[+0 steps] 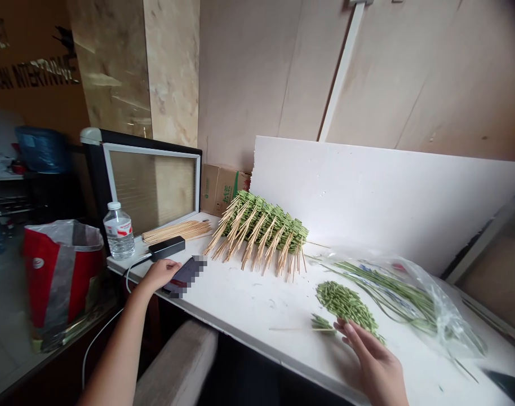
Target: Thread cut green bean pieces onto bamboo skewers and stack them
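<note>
My left hand (161, 274) is at the front left of the white table, its fingers closed at the edge of a dark phone (183, 277), part of which is blurred out by blocks. On the right, my right hand (369, 352) is loosely bent, fingers somewhat apart, beside a short row of green bean pieces (323, 323). A thin wooden skewer (289, 329) runs leftward from those pieces. Just behind this hand lies a heap of cut green beans (348, 301). Farther back is a large stack of filled bean skewers (261, 225), bare stick ends facing me.
A bundle of bare skewers (177, 230), a black power bank (167, 247) with a white cable and a water bottle (119, 231) stand at left. Long beans lie under a clear plastic bag (447, 316) at right. A white board (367, 192) rises behind; a red bag (63, 276) is beside the table.
</note>
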Tool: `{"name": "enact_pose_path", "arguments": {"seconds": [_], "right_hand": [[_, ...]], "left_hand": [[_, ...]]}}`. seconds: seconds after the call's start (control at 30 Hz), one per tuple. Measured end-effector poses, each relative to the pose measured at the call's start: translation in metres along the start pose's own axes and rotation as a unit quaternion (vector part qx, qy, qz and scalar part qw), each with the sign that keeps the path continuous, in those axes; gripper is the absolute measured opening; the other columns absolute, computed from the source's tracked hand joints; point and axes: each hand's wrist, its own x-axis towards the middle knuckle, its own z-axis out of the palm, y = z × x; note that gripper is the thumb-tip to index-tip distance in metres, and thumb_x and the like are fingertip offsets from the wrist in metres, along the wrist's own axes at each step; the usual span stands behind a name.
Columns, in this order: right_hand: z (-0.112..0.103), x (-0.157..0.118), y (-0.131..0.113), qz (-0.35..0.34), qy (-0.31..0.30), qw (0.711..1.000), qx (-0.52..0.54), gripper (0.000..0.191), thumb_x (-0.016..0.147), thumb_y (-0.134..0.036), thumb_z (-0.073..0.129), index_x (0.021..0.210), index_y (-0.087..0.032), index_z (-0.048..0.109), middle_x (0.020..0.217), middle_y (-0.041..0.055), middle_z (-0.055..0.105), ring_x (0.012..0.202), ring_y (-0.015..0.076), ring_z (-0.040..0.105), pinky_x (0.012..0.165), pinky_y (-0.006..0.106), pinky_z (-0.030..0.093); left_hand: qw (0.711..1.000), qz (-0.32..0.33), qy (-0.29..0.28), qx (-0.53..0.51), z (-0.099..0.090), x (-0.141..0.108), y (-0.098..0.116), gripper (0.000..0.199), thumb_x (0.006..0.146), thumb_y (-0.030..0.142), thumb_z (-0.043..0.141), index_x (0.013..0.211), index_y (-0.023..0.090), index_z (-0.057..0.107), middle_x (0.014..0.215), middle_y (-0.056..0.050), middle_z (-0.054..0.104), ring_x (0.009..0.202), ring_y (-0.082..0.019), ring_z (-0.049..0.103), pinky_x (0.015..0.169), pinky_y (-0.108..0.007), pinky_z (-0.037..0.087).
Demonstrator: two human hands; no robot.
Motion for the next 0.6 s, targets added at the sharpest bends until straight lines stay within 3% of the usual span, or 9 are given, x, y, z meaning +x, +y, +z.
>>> {"name": "enact_pose_path", "arguments": {"seconds": [0.27, 0.6], "right_hand": [[0.002, -0.002, -0.006, 0.006, 0.008, 1.0, -0.01, 0.061, 0.064, -0.065, 0.083, 0.105, -0.02, 0.084, 0.105, 0.0086, 0.082, 0.107, 0.0373, 0.075, 0.096, 0.037, 0.061], [0.002, 0.004, 0.007, -0.015, 0.022, 1.0, -0.016, 0.06, 0.064, -0.063, 0.083, 0.106, -0.02, 0.083, 0.107, 0.0085, 0.082, 0.104, 0.0362, 0.076, 0.095, 0.038, 0.061]], "left_hand": [[0.999, 0.01, -0.018, -0.032, 0.002, -0.001, -0.002, 0.036, 0.072, 0.049, 0.064, 0.081, 0.018, 0.079, 0.098, -0.012, 0.083, 0.103, -0.035, 0.075, 0.092, -0.037, 0.056], [0.998, 0.004, -0.032, -0.057, 0.001, -0.002, -0.003, 0.045, 0.069, 0.055, 0.066, 0.084, 0.016, 0.08, 0.1, -0.013, 0.082, 0.107, -0.035, 0.073, 0.093, -0.037, 0.056]]}}
